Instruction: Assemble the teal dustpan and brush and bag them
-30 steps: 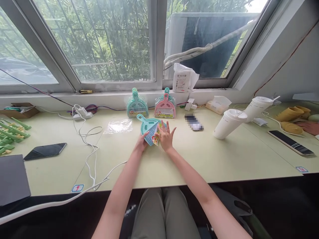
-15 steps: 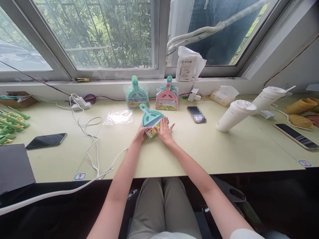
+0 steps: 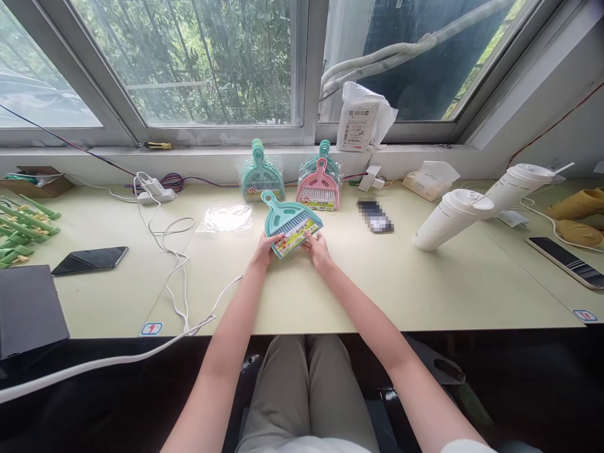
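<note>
Right hand [image 3: 321, 253]: since the earlier frame, slid from flat over the label down to its lower edge; more print now exposed.
Dustpan set: mint-green plastic dustpan with grey-blue-bristled brush [image 3: 282, 214], tilted between the fingers of both hands, handle pointing away and left.
Label: yellow-and-white printed card [image 3: 299, 235] across the set's front, above the right fingers.
Left hand [image 3: 265, 250]: fingers closed on the lower left corner, thumb in front.
Right fingers: bent close, holding the lower edge; firmness cannot be told.
Beyond fingers: upright mint-green wrapped sets [image 3: 261, 178]; pink plastic wrapped set [image 3: 319, 193].
Left of fingers: crumpled clear plastic film [image 3: 226, 218], on pale yellow-green bench [image 3: 302, 302].
</note>
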{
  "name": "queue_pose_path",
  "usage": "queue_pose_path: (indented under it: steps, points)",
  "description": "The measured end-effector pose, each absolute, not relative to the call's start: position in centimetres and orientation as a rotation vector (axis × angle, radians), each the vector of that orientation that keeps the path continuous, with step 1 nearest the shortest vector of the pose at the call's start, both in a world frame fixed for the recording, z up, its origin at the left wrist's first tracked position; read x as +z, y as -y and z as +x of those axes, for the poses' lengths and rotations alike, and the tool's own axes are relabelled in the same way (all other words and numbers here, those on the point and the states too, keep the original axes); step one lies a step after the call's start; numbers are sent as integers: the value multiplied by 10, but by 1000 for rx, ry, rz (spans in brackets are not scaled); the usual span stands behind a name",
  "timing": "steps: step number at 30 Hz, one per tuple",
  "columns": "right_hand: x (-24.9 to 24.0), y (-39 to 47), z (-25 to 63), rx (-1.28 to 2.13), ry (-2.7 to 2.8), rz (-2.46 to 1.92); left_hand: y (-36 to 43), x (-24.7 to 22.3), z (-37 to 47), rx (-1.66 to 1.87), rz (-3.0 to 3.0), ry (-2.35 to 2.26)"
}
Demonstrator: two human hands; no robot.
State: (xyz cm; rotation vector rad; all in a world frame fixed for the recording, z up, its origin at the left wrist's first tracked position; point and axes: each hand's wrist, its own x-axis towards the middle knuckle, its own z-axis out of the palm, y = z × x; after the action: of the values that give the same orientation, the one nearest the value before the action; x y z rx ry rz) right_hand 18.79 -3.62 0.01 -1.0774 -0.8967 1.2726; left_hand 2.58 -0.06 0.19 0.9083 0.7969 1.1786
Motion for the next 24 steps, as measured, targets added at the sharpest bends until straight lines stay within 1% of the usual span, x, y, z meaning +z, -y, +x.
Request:
queue_pose_path:
  steps: [2,6,8,11,12,14,17,19,21,24]
  points:
    - [-2,33,187,1461,799,-951,2,5,26,1169,951,-784]
    - [-1,29,189,1515,642,-921,-2,10,24,1136,1091,-832]
    - [0,29,193,1491,601,-941,-7,10,19,1174,1224,-989]
    - [0,27,202,1451,597,-987,-13,5,6,1270,1589,-1461]
    - [0,27,205,1436,599,-996,-14,2,1,1241,1730,-1639]
    - [-1,26,210,1417,603,-995,-13,-2,-9,1035,1950,-1926]
    - [0,24,218,1412,626,-980,-10,-6,-16,693,2044,-2145]
    - [0,23,222,1410,642,-979,-8,-6,-15,655,2013,-2254]
    - [1,22,227,1396,649,-987,-8,-4,-13,695,1937,-2352]
    - [3,21,235,1390,666,-1002,-9,-2,-11,679,1853,-2420]
